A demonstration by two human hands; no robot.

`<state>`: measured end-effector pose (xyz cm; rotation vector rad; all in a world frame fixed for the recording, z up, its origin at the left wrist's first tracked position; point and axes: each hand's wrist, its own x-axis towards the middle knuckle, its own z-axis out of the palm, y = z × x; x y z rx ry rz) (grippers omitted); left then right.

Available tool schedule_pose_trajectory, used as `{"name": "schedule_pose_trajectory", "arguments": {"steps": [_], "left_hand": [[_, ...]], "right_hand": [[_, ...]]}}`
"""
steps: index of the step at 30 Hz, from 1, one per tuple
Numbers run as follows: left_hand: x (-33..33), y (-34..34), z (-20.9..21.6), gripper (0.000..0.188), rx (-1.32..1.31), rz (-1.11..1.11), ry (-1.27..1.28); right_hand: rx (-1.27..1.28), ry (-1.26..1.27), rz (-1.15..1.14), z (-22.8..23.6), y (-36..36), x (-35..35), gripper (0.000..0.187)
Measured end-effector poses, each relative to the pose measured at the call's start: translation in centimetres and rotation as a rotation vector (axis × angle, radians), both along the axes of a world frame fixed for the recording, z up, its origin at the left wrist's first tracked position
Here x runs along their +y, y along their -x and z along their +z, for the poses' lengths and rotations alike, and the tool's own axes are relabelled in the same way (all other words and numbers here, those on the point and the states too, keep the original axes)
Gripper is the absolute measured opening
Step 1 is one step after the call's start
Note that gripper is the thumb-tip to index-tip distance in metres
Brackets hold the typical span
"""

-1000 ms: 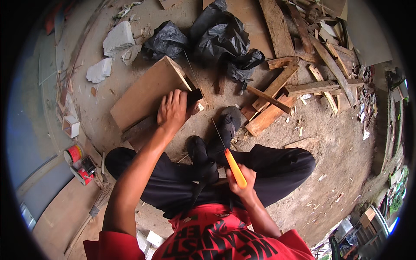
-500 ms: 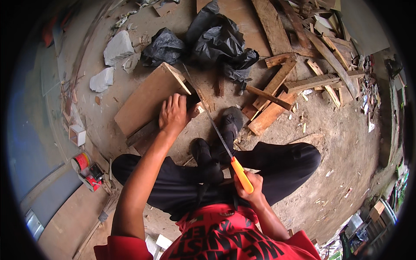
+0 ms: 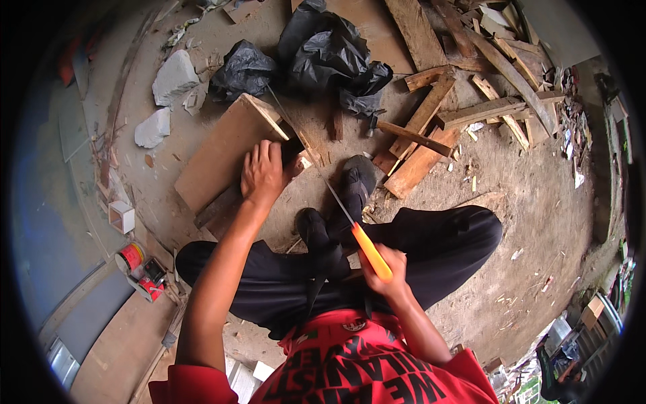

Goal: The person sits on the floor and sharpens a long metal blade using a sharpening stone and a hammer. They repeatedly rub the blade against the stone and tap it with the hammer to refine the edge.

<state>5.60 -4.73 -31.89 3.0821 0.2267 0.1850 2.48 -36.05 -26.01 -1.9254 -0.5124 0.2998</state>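
My right hand is wrapped round the orange handle of a handsaw. The saw's long thin blade runs up and left along the right edge of a wooden box-like piece, which rests tilted on the ground. My left hand grips this piece at its near right edge, fingers over the top and thumb toward the blade. Whether the teeth are in the wood cannot be made out. Both my dark shoes stand just right of and below the piece.
Black plastic bags lie beyond the box piece. Loose planks and a heap of scrap wood spread at the far right. White chunks lie at the left, with red cans and a small white box by the wall.
My right hand has pushed the saw a little forward along its blade, away from me. My left hand keeps its hold on the box piece. The whole view has shifted slightly.
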Motion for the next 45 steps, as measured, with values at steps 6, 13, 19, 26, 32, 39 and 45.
{"name": "schedule_pose_trajectory", "arguments": {"steps": [6,13,19,26,32,39,45], "left_hand": [[-0.3,-0.5,0.3,0.045,0.016,0.010,0.002],[0.0,-0.2,0.2,0.048,-0.070,-0.025,-0.055],[-0.1,-0.5,1.0,0.045,-0.043,0.010,0.001],[-0.3,-0.3,0.6,0.049,0.119,0.062,-0.003],[0.0,0.0,0.4,0.023,0.119,0.067,0.018],[-0.4,0.0,0.8,0.035,0.014,0.051,0.033],[-0.8,-0.4,1.0,0.037,0.072,0.095,0.018]], "right_hand": [[0.031,-0.084,-0.029,1.2,-2.2,2.8,0.018],[0.071,-0.168,-0.076,-0.5,-4.4,8.3,0.024],[-0.060,0.067,0.055,0.4,1.6,-3.4,0.013],[0.093,-0.091,-0.079,-0.6,-7.1,10.5,0.028],[0.054,-0.068,-0.013,-0.7,-1.6,2.9,0.012],[0.025,0.024,0.031,1.7,-2.1,1.7,0.009],[0.106,-0.128,-0.011,-1.0,-7.9,10.8,0.023]]}}
